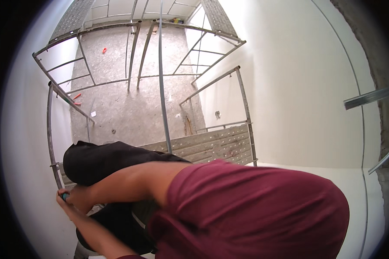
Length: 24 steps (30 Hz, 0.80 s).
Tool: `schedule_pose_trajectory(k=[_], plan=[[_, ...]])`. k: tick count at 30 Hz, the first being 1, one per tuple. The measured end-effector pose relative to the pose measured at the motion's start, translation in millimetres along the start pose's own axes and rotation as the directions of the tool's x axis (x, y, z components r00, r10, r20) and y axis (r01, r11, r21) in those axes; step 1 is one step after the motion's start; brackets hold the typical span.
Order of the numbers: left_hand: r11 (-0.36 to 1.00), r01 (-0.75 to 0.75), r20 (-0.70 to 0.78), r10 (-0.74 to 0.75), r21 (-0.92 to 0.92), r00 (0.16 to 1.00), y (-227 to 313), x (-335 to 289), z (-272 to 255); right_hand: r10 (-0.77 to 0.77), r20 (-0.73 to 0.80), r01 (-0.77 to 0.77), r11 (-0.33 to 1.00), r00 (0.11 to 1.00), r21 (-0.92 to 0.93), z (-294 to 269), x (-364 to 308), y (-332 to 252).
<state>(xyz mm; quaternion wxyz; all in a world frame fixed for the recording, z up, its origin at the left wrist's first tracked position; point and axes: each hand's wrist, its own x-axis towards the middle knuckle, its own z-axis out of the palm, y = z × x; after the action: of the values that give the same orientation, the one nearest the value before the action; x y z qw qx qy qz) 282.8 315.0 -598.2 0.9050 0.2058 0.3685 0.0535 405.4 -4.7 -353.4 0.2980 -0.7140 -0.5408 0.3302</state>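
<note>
At the lower left, beside the white wall, my two hands are close together. My left hand [63, 201] is closed around a small dark thing with a teal end [65, 196]; its kind is too small and covered to make out. My right hand [78, 200] reaches across from the right and presses against the same spot, fingers curled, partly hidden by its own wrist. Just above the hands runs a grey metal scaffold post [56, 175]. My legs in black trousers [112, 159] are bent beside my arms, over the scaffold platform [211, 144].
Scaffold frames [134, 56] of metal tube stand ahead, with more perforated planks [216, 17] higher up. A long metal strip [162, 82] runs upright through the middle. Far below, the concrete floor [116, 99] has red bits on it. A metal channel [367, 99] juts in at right.
</note>
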Motion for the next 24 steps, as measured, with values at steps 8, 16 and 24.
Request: schedule_pose_trajectory(k=[8, 16, 24], plan=[[0.937, -0.044, -0.248, 0.136, 0.347, 0.959, -6, -10, 10, -0.001, 0.045, 0.003, 0.999, 0.999, -0.037, 2, -26, -2], [0.909, -0.069, -0.314, 0.212, 0.410, 0.925, 5, -42, 0, -0.083, 0.118, 0.091, 0.994, 0.990, -0.066, 9, -22, -8], [0.862, -0.039, -0.484, 0.321, 0.506, 0.814, -55, -57, 110, 0.056, -0.025, -0.052, 0.991, 0.998, 0.122, -7, -14, 2]])
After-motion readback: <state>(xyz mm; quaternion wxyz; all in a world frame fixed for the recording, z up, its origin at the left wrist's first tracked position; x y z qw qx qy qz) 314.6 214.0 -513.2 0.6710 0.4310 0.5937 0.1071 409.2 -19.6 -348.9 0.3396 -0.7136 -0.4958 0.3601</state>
